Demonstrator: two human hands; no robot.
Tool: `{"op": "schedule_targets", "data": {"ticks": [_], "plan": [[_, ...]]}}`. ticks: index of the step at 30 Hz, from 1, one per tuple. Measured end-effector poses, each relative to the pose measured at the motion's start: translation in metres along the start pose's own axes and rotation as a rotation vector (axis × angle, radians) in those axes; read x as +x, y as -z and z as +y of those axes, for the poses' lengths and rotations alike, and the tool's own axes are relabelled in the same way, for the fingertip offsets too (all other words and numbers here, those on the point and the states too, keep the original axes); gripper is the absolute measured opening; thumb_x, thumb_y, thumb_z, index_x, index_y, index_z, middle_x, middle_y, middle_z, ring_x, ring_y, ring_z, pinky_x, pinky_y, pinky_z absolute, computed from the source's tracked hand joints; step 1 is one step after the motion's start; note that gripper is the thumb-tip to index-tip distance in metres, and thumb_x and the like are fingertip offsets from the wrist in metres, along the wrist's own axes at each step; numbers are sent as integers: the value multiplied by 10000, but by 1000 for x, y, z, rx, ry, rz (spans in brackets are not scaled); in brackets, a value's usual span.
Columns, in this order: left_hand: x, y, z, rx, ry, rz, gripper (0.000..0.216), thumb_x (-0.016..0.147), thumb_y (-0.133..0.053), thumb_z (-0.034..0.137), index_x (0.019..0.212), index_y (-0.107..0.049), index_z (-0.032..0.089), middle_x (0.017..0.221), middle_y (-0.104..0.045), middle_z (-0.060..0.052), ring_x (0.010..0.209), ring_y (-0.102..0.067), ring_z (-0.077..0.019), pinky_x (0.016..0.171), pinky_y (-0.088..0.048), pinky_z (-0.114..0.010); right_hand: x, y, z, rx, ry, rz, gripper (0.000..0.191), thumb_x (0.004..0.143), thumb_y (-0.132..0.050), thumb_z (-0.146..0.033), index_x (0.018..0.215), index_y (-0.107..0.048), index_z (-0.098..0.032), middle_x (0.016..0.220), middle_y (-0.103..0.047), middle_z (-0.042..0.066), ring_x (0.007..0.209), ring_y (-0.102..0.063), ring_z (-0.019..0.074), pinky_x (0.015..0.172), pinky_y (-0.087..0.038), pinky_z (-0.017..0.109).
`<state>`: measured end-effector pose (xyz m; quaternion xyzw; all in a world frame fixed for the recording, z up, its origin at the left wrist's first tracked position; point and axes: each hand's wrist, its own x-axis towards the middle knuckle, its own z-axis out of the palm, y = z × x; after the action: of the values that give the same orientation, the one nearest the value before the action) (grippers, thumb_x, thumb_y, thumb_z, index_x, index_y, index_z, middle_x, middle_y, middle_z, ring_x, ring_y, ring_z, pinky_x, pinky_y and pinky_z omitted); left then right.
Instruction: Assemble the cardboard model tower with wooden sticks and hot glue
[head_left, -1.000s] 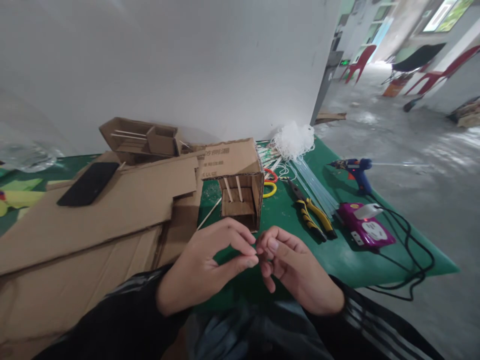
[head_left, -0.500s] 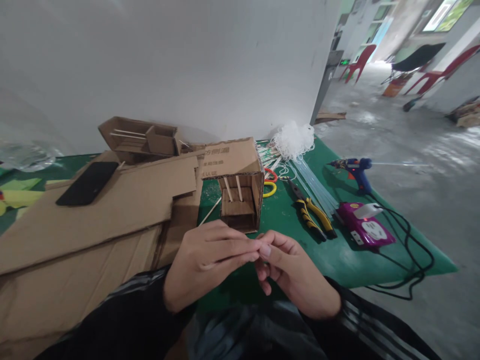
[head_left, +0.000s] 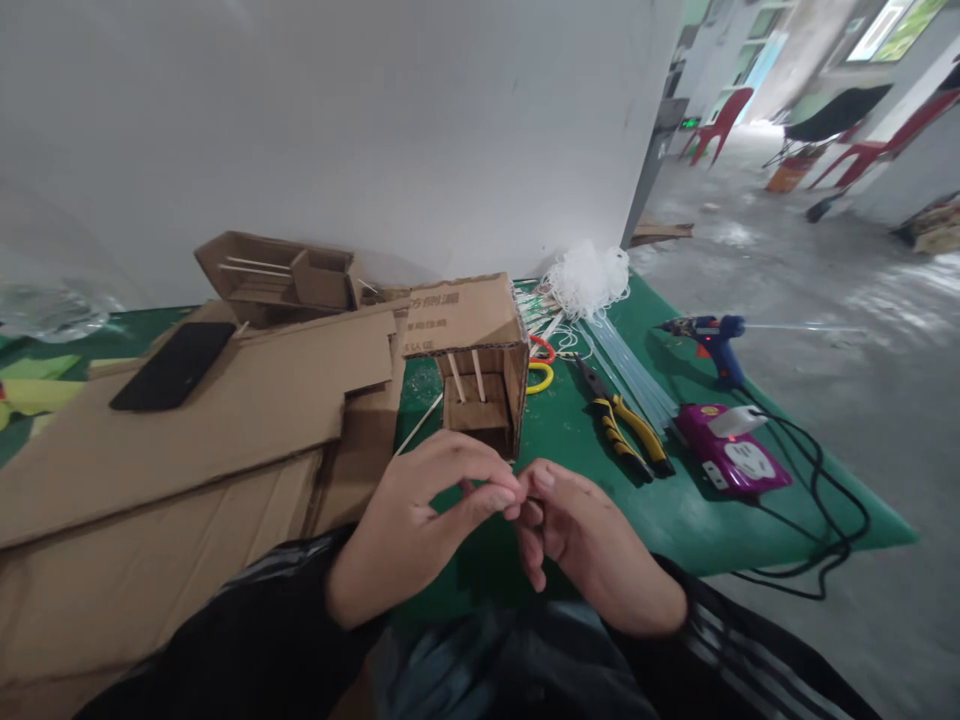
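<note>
Two hands, fingertips meeting, and that's basically the whole show on my feed from over here. The left hand (head_left: 416,535) has its thumb and forefinger brought close together in a pinch shape, and the right hand (head_left: 589,545) comes in against it with thumb and index nearly together, the other fingers curled loosely below. Neither one is clenched. Honestly can't tell if there's something tiny between those tips or just skin on skin; the fingers hide it and the picture's a bit soft.

The cardboard box (head_left: 465,310) sits just beyond the hands on the green tabletop (head_left: 559,435), open side facing the wearer, with a couple of pale sticks (head_left: 478,378) inside. Another loose stick (head_left: 418,425) lies just left of it.

For close fingertip work like this, my two cents: keep the pressure light, let one hand steady while the other does the fiddling, and turn the wrists a touch so the tips aren't covered. I'd also mind the knuckles, since the left ones are right up near the box's front edge.

On the right there's the pliers (head_left: 636,430), then the blue glue gun (head_left: 716,345) with a red light showing; I'd treat its nozzle as hot. Cardboard sheets (head_left: 247,420) fill the left, with a black phone (head_left: 176,365) on top.
</note>
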<state>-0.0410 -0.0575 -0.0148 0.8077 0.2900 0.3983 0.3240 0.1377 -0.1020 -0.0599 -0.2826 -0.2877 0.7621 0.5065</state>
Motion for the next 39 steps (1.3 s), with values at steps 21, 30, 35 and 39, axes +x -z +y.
{"op": "schedule_targets", "data": {"ticks": [21, 30, 35, 39], "plan": [[-6, -8, -6, 376, -242, -29, 259, 939, -599, 131, 1168, -664, 234, 1054, -755, -7, 951, -632, -156, 861, -505, -289, -1, -1, -2, 32, 43, 93, 218, 813, -800, -345, 749, -682, -173, 700, -602, -32, 478, -514, 54, 367, -481, 150], [7, 35, -36, 931, -425, 186, 1055, 659, -868, 515, 1495, -279, 254, 1475, -339, -209, 1452, -293, -457, 1147, -347, -624, 0, 6, -4, 53, 25, 79, 220, 920, -676, -354, 809, -673, -164, 718, -553, -23, 505, -498, 64, 401, -479, 177], [6, 35, -42, 995, -510, 276, 888, 682, -886, 381, 1400, -370, 310, 1331, -421, -136, 1280, -514, -329, 1062, -501, -467, 5, 10, -2, 50, 36, 95, 220, 897, -707, -344, 781, -652, -166, 714, -536, -30, 502, -481, 61, 399, -461, 180], [8, 34, -40, 1060, -531, 291, 815, 684, -877, 425, 1346, -419, 298, 1386, -371, -146, 1384, -402, -373, 1115, -448, -531, 7, 15, -2, 36, 55, 88, 225, 887, -720, -337, 766, -623, -174, 697, -517, -39, 505, -476, 64, 409, -456, 185]]}}
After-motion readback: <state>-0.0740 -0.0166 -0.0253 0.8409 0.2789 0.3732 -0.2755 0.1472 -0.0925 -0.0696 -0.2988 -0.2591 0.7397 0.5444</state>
